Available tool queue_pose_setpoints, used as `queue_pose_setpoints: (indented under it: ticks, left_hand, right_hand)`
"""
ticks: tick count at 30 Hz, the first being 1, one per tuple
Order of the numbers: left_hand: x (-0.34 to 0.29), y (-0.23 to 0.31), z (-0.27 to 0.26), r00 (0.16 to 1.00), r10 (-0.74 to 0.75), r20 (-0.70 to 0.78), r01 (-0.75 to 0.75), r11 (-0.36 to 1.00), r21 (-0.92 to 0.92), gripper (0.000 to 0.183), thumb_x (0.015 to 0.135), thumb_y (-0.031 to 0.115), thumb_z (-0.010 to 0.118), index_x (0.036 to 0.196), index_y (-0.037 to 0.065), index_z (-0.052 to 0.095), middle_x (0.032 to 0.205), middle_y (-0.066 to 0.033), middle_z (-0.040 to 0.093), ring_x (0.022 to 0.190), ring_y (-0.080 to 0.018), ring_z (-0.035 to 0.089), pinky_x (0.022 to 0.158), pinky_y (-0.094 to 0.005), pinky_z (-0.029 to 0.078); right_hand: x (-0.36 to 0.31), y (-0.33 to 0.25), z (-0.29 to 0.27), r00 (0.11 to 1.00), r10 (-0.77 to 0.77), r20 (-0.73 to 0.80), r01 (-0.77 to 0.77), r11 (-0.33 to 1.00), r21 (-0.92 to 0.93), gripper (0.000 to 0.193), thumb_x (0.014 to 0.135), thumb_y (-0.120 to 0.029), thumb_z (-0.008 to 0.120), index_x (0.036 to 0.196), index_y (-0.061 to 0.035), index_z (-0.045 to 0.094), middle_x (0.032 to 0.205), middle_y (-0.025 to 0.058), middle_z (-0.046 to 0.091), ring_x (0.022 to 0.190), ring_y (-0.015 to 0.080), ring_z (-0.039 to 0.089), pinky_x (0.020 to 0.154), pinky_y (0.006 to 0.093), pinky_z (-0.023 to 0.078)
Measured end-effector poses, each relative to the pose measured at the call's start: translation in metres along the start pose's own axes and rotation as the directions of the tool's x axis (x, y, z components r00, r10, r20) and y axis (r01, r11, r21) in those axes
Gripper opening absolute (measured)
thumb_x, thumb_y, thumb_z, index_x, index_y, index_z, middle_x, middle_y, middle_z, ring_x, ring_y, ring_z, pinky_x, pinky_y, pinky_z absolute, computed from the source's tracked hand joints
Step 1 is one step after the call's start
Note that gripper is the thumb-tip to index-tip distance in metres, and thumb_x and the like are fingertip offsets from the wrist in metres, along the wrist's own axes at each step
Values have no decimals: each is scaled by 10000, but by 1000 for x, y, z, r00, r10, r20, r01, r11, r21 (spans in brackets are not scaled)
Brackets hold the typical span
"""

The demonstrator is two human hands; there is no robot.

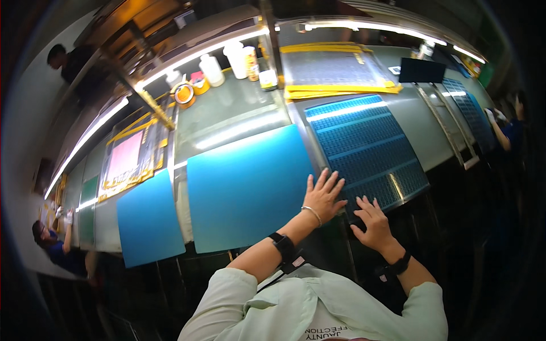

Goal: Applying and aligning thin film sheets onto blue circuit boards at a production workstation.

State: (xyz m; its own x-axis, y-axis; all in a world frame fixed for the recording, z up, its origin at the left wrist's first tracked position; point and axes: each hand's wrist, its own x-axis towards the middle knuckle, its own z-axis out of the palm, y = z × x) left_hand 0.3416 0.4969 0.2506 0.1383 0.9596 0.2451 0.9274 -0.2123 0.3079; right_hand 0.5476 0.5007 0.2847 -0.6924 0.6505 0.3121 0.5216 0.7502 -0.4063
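My left hand (pixel 324 199) is open, palm down, with fingers spread over the right edge of a large plain blue sheet (pixel 250 187); its fingertips reach the gap beside a patterned panel. Further right, my right hand (pixel 373 226) is open too, its fingertips by the near left corner of that blue panel (pixel 369 148), which carries rows of small dark marks. I cannot tell whether either hand presses on a surface. Neither holds anything. Black straps circle both wrists, and a bracelet sits on the left one.
Left of the large sheet lies a smaller blue sheet (pixel 151 219). Yellow-edged clear frames (pixel 335 68) are stacked behind the panel. White bottles (pixel 212 71) and tape rolls (pixel 183 94) stand at the back. Metal rails (pixel 441 122) lie to the right. Co-workers (pixel 60 247) work at both ends.
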Motion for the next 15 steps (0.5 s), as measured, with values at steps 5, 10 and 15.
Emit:
queue_pose_setpoints:
  ticks: [5,10,15]
  left_hand:
    - [-4,-5,1,1000,-13,20,14,1000,-15,589,850,460,497,1352,176,378,1440,-65,275,1366,-278,149,1063,-566,112]
    - [-5,-5,-3,1000,-7,28,7,1000,-10,577,864,466,473,1354,177,374,1446,-64,266,1368,-280,141,1073,-548,108]
    - [-5,-7,-1,1000,3,8,-3,1000,-29,580,860,466,480,1348,169,381,1442,-70,274,1365,-283,151,1069,-554,111]
  right_hand:
    - [4,-1,-2,998,20,68,-20,1000,9,307,665,-152,695,904,1,578,1243,225,493,1188,394,442,1002,533,312]
    - [9,0,-6,996,24,91,-29,998,47,290,681,-165,695,891,-7,572,1220,222,509,1162,398,460,986,529,333]
    - [12,-2,-9,995,12,104,-15,1000,26,277,693,-176,693,882,-14,570,1212,207,518,1143,396,475,974,522,350]
